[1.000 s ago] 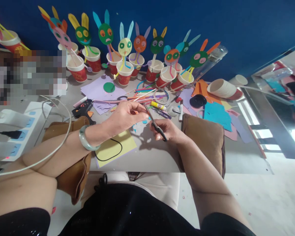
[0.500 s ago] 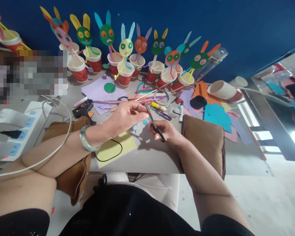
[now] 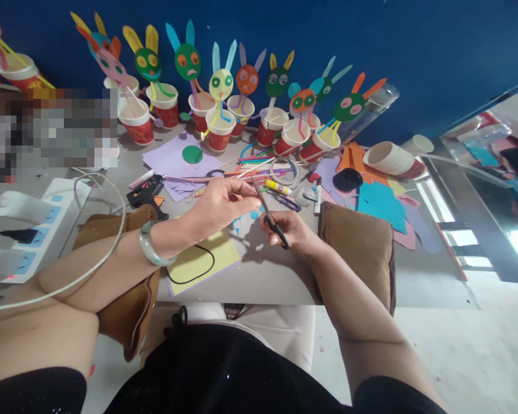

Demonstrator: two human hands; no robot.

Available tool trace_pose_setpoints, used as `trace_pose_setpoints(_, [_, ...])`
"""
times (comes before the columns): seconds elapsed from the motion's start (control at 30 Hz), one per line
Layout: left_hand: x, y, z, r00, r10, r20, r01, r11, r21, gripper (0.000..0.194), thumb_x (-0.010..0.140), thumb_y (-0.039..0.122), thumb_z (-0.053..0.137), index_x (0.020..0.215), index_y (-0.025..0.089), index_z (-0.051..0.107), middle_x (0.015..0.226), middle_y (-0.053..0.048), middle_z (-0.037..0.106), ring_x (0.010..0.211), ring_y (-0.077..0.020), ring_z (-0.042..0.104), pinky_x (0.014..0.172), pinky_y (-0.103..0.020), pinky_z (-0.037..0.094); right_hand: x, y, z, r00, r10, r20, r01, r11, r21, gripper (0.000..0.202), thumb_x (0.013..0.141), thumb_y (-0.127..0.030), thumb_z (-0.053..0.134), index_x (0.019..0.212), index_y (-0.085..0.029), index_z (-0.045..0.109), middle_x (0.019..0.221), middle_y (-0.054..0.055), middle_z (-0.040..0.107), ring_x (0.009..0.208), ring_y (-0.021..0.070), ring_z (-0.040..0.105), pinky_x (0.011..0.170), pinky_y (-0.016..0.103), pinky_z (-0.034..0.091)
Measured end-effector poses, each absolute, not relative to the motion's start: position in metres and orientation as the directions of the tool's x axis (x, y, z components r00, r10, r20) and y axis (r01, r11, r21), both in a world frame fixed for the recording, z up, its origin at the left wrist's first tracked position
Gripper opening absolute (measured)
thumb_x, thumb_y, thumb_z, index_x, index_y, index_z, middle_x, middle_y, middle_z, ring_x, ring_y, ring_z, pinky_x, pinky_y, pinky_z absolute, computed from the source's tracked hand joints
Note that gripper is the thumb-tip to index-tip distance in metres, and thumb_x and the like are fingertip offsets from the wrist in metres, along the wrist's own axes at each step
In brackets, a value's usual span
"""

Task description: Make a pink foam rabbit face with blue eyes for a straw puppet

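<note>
right hand grips scissors by the handles, blades up at the left hand's fingertips. left hand has thumb and fingers pinched together; can't tell what's in the pinch, too small. small blue paper bits on table between the hands, glue stick just beyond, yellow sheet near left wrist.

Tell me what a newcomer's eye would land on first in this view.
Probably the bright paper faces above the red cups, along the blue wall. Next, the scissors in the right hand, mid-view, close to the left hand. The green disc on purple paper, left of centre, also stands out.
</note>
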State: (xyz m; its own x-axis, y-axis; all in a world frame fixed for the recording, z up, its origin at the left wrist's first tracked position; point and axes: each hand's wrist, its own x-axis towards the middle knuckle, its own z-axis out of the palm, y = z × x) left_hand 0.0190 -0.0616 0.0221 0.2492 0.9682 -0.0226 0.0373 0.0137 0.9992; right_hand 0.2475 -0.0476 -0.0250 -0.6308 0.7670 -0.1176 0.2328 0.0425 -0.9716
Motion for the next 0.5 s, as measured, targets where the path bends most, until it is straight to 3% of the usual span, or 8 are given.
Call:
trace_pose_setpoints(0.27, [0.0188,-0.0618,0.0224,0.262,0.965,-0.017,0.045,0.005,0.999,0.018,0.076,0.034,0.074,0.08,0.016,0.075,0.077,-0.002,0.071,0.071,-0.0122,0.057,0.064,-0.026,0.044,0.2475,-0.0465,-0.0272,-0.606,0.788,-0.105,0.242,0.057,-0.969,0.072,0.058,-0.084,0.085,0.064,-0.017,0.058,0.065,-0.002,0.052,0.065,0.0118,0.041,0.061,0.028,0.03])
trace_pose_setpoints(0.5, [0.0203,-0.063,0.0236,0.263,0.964,-0.024,0.061,0.008,0.998,0.02,0.077,0.037,0.073,0.074,0.017,0.072,0.073,-0.002,0.066,0.068,-0.0118,0.054,0.062,-0.026,0.043,0.2391,-0.0523,-0.0288,-0.432,0.902,0.0,0.089,0.043,-0.995,0.06,0.068,-0.074,0.087,0.068,-0.02,0.06,0.068,-0.001,0.055,0.065,0.013,0.045,0.061,0.029,0.036])
